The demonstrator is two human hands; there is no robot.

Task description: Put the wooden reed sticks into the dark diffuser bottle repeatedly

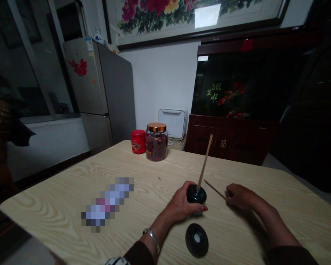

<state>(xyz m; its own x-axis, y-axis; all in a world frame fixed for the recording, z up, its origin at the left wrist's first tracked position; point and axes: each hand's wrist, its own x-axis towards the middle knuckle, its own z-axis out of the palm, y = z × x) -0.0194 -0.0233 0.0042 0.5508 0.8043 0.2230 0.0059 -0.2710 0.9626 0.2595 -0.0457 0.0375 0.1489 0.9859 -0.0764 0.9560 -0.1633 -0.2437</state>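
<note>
Two bare hands sit on a pale wood-grain table [41,206] before a grey refrigerator [99,88] and dark fish tank [237,84], the left hand [179,204] gripping a glossy black rounded pot [196,195] holding an upright wooden stick [204,162], beside a black disc [196,240], the right hand [239,197] curled against a second thin stick [215,190], its grip unclear.

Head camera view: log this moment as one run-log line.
left hand holds glossy black round pot | right hand touches thin wooden stick | nearby: dark round disc
</note>
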